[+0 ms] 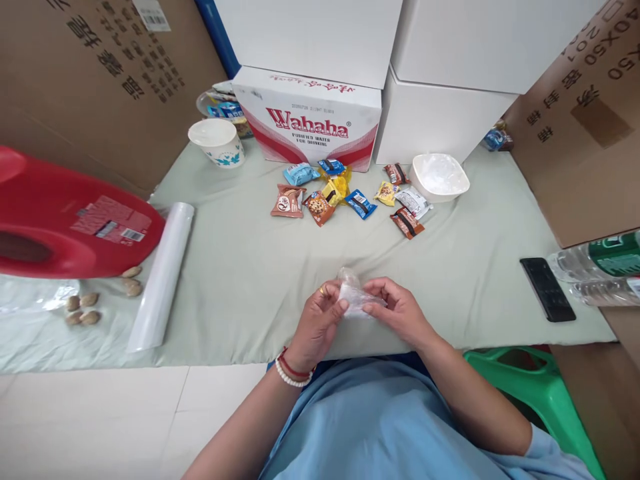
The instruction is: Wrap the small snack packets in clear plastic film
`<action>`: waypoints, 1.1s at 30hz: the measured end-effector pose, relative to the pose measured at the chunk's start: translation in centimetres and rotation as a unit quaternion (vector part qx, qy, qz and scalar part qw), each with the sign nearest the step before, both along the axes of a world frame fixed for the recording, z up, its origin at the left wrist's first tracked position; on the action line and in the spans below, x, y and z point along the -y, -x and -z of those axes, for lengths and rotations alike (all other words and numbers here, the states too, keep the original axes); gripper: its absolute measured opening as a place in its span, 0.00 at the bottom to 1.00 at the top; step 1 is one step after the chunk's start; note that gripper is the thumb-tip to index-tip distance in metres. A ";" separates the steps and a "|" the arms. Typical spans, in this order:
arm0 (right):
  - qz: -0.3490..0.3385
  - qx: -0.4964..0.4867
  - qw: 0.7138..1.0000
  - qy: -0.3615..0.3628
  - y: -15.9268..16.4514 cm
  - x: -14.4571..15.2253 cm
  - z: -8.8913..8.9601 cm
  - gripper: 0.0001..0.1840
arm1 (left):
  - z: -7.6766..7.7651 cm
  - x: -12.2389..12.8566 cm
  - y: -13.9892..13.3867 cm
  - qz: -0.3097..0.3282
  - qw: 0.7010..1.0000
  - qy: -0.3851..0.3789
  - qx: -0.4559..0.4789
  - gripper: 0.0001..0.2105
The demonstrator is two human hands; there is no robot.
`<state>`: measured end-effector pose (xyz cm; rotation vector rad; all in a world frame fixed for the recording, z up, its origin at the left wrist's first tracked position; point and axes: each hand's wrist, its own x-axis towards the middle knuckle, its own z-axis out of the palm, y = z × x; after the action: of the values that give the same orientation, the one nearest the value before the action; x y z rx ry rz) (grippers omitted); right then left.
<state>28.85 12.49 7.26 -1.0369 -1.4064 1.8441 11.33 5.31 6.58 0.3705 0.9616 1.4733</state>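
Note:
Over the near edge of the cloth-covered table, both of my hands grip a small clear plastic bag (356,300). My left hand (323,317) pinches its left side between thumb and fingers. On the right side, my right hand (395,307) pinches it too. A rounded part of the bag bulges out beyond my fingertips; what is inside it, if anything, I cannot make out. Farther back lie several wrapped snacks, among them a brown packet (289,201), a blue packet (361,204) and a silver packet (414,201).
A white bowl (440,175) lined with plastic and a paper cup (217,143) stand farther back, near a Wahaha carton (310,123). To the left are a plastic roll (163,277), a red jug (80,213) and several nuts (90,299). A phone (548,289) and bottles (595,259) lie right.

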 end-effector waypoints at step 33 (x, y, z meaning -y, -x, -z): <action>-0.020 0.100 0.921 -0.376 -5.1 -2.6 -0.2 0.13 | 0.8 -1.0 2.9 0.064 0.969 0.062 -0.232 0.20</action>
<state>33.97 15.11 7.42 -0.7930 -2.0305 1.0526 8.39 6.29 5.81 0.6934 1.3672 1.2223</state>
